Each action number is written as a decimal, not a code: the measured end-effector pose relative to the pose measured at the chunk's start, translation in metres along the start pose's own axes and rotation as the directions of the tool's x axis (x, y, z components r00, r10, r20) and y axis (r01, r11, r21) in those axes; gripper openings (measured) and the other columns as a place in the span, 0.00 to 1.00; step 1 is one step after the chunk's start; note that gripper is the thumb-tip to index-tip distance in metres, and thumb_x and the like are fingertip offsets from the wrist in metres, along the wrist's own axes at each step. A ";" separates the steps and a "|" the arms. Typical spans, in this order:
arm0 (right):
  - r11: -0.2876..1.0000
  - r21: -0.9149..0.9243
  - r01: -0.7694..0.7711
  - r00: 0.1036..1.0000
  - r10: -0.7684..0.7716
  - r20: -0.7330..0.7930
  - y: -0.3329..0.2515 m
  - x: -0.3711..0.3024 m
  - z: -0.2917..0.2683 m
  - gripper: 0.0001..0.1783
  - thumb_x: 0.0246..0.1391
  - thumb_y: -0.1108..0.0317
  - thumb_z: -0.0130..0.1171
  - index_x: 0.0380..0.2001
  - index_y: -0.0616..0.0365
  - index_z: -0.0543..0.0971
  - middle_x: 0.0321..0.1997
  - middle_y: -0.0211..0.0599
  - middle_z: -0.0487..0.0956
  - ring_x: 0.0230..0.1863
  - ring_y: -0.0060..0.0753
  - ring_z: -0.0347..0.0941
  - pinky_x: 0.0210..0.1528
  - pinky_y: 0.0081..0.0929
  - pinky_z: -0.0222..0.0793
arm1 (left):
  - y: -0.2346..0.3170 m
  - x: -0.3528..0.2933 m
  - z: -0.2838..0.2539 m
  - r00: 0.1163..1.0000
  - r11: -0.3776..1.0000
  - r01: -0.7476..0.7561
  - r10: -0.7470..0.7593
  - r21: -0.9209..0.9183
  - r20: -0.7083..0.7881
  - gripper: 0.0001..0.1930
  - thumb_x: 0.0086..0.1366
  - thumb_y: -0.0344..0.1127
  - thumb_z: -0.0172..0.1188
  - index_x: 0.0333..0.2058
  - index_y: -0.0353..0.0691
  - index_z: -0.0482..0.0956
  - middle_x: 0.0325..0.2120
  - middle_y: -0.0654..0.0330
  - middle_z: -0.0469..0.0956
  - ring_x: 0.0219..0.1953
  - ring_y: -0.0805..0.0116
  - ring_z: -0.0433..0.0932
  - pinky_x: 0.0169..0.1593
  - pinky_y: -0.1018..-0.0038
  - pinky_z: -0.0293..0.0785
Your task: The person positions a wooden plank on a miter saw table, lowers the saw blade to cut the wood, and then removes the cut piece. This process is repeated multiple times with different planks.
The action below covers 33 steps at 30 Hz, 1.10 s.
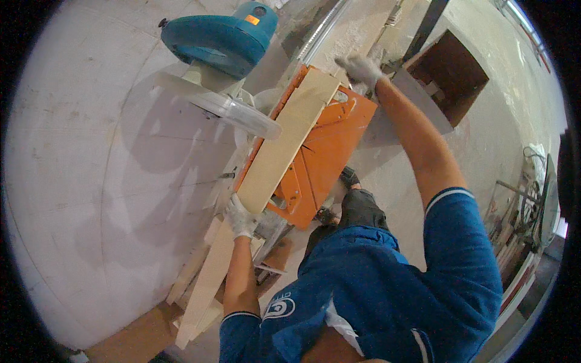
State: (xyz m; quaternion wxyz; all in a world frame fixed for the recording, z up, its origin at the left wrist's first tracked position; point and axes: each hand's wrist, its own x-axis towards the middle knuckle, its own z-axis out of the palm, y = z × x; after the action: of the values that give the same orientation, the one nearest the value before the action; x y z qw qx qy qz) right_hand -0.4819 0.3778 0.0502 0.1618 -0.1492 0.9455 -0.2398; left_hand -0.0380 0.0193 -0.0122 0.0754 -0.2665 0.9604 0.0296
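Note:
A long pale wooden board [289,126] lies at a slant on an orange saw table [336,145], along its raised orange fence. My left hand [239,216], in a white work glove, is closed on the near end of the board; part of its fingers is hidden. My right hand [362,70], also gloved, is just beyond the far right corner of the board, with its fingers apart and nothing visible in them. To the left of the board stands a teal power saw head [221,39] with a clear guard [245,116] whose tip reaches over the board's left edge.
A white panelled wall [72,133] rises on the left. Several offcut boards [203,290] lean below my left hand. An open cardboard box [448,75] sits beyond my right forearm, beside a dark post [426,27]. Assorted scrap [514,218] is piled at the right.

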 end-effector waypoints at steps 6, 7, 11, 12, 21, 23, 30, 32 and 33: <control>0.963 0.228 -0.145 0.989 0.148 0.004 -0.002 0.001 0.083 0.33 0.58 0.36 0.55 0.49 0.53 0.86 0.49 0.48 0.85 0.52 0.48 0.83 0.58 0.41 0.75 | -0.013 0.001 0.015 1.000 1.000 -0.010 0.010 -0.011 0.017 0.56 0.31 0.46 0.83 0.61 0.41 0.64 0.49 0.48 0.76 0.55 0.43 0.74 0.59 0.49 0.68; 0.969 0.162 -0.184 0.983 0.185 0.010 -0.007 0.002 0.083 0.33 0.56 0.37 0.57 0.49 0.55 0.86 0.49 0.49 0.85 0.51 0.49 0.83 0.57 0.40 0.75 | -0.014 0.002 0.017 0.999 0.999 -0.040 0.040 -0.009 -0.029 0.55 0.32 0.46 0.83 0.61 0.41 0.65 0.49 0.48 0.76 0.55 0.44 0.74 0.59 0.49 0.68; 0.862 0.475 -0.179 0.980 0.201 0.004 0.001 0.005 0.074 0.32 0.50 0.48 0.71 0.48 0.66 0.83 0.44 0.51 0.86 0.43 0.44 0.86 0.46 0.35 0.81 | -0.010 0.001 0.015 0.998 0.999 -0.026 0.027 0.021 -0.053 0.53 0.35 0.48 0.82 0.61 0.40 0.65 0.50 0.48 0.75 0.55 0.44 0.74 0.60 0.50 0.68; 0.767 0.618 -0.175 0.979 0.202 0.027 0.009 0.004 0.074 0.31 0.50 0.51 0.72 0.47 0.67 0.82 0.43 0.50 0.86 0.42 0.41 0.86 0.44 0.34 0.81 | -0.007 0.000 0.012 1.000 1.000 0.002 -0.001 0.024 -0.021 0.53 0.35 0.49 0.81 0.61 0.40 0.65 0.50 0.48 0.75 0.55 0.44 0.74 0.60 0.50 0.68; 0.886 0.461 -0.047 0.999 0.033 0.038 -0.018 -0.030 0.118 0.36 0.47 0.45 0.74 0.50 0.64 0.82 0.50 0.49 0.85 0.51 0.47 0.83 0.53 0.37 0.77 | 0.011 -0.002 -0.009 0.999 0.999 0.034 -0.033 -0.009 0.018 0.53 0.35 0.46 0.81 0.61 0.40 0.64 0.50 0.49 0.75 0.55 0.46 0.73 0.61 0.53 0.68; 0.923 0.382 -0.056 0.998 0.041 0.047 -0.028 -0.032 0.121 0.39 0.43 0.40 0.74 0.49 0.63 0.83 0.50 0.49 0.85 0.54 0.50 0.81 0.58 0.37 0.73 | 0.008 -0.002 -0.007 1.000 1.000 0.015 -0.015 0.019 0.019 0.53 0.35 0.47 0.81 0.61 0.40 0.64 0.50 0.49 0.74 0.56 0.46 0.73 0.61 0.53 0.67; 0.719 0.686 -0.114 0.981 -0.030 0.193 -0.011 -0.039 0.111 0.31 0.47 0.49 0.75 0.47 0.63 0.84 0.43 0.37 0.86 0.40 0.31 0.81 0.40 0.29 0.76 | 0.013 -0.002 -0.010 0.998 0.998 0.061 -0.060 -0.024 0.014 0.53 0.33 0.48 0.82 0.60 0.39 0.65 0.52 0.49 0.74 0.57 0.46 0.72 0.63 0.53 0.65; 0.517 0.840 -0.164 0.977 -0.030 0.209 0.007 -0.053 0.095 0.28 0.49 0.52 0.74 0.46 0.64 0.85 0.40 0.33 0.85 0.38 0.27 0.79 0.36 0.26 0.74 | 0.015 -0.005 -0.011 0.999 1.000 0.023 -0.023 -0.005 -0.031 0.52 0.34 0.49 0.82 0.60 0.39 0.66 0.51 0.48 0.74 0.57 0.45 0.72 0.62 0.53 0.67; 0.309 0.941 -0.140 0.981 -0.087 0.175 0.020 -0.064 0.084 0.27 0.51 0.53 0.74 0.45 0.65 0.85 0.40 0.30 0.84 0.37 0.26 0.78 0.36 0.25 0.72 | 0.016 -0.005 -0.011 0.998 1.000 0.021 -0.021 0.008 -0.057 0.52 0.35 0.50 0.82 0.59 0.39 0.66 0.51 0.48 0.74 0.57 0.44 0.72 0.61 0.53 0.68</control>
State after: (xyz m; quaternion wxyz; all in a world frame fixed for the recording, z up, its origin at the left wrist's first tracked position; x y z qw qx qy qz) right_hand -0.3968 0.3836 -0.0149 0.3133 -0.0324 0.6053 -0.7310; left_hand -0.0429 0.0345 -0.0001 0.0495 -0.2770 0.9595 0.0169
